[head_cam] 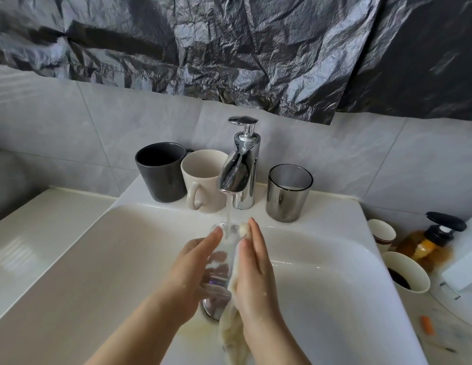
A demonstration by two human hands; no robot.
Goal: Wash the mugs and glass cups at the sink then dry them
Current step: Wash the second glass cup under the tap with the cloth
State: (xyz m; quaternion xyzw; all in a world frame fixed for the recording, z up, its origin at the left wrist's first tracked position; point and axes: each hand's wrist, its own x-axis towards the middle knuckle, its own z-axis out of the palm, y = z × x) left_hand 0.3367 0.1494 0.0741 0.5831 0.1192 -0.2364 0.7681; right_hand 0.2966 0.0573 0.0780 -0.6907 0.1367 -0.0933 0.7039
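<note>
Head: drain half behind glass cup

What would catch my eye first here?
Two hands in the middle of the white sink: the left hand holds a clear glass under the running tap while the right hand presses a pale cloth against it. Behind, on the ledge, stand a dark mug, a cream mug and a smoked glass cup.

place: home washroom | white ceramic sink basin | chrome mixer tap running at its back edge | grey marbled wall tiles behind | amber pump-top soap bottle by right edge
</note>
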